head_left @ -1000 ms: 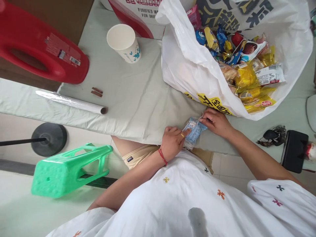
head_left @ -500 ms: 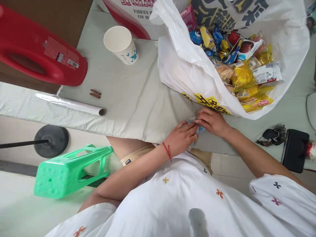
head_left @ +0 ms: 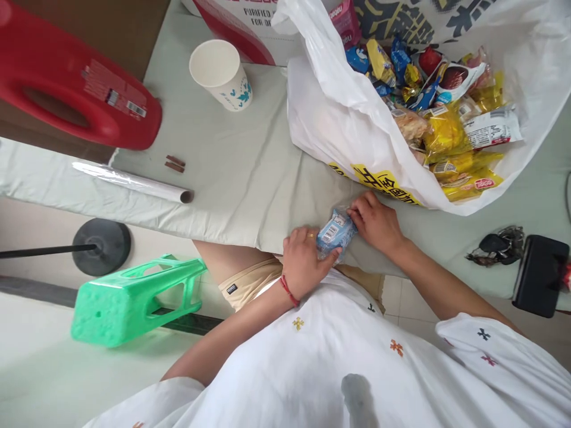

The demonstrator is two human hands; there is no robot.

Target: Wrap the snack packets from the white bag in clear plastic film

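A small blue snack packet (head_left: 333, 232) with a white barcode label lies at the table's front edge, between my hands. My left hand (head_left: 306, 258), with a red string on its wrist and a ring, grips its left side, the thumb on the lower edge. My right hand (head_left: 377, 221) pinches the packet's upper right end, its fingertips partly hidden. Just beyond the hands stands a white plastic bag (head_left: 321, 119), gaping wide. Inside it are several wrapped snacks (head_left: 446, 131) in yellow, blue and white wrappers.
A paper cup (head_left: 220, 74) stands near a printed carton (head_left: 259, 30). To the left are a red jug (head_left: 120, 113), a clear-wrapped roll (head_left: 134, 184) and small brown strips (head_left: 175, 163). Keys (head_left: 499, 245) and a black phone (head_left: 540, 274) lie right. A green stool (head_left: 107, 312) tips below.
My left hand has drawn back to the left and uncovered the blue packet, which now shows its barcode side. My right hand stays at the packet's right end. The view has shifted slightly.
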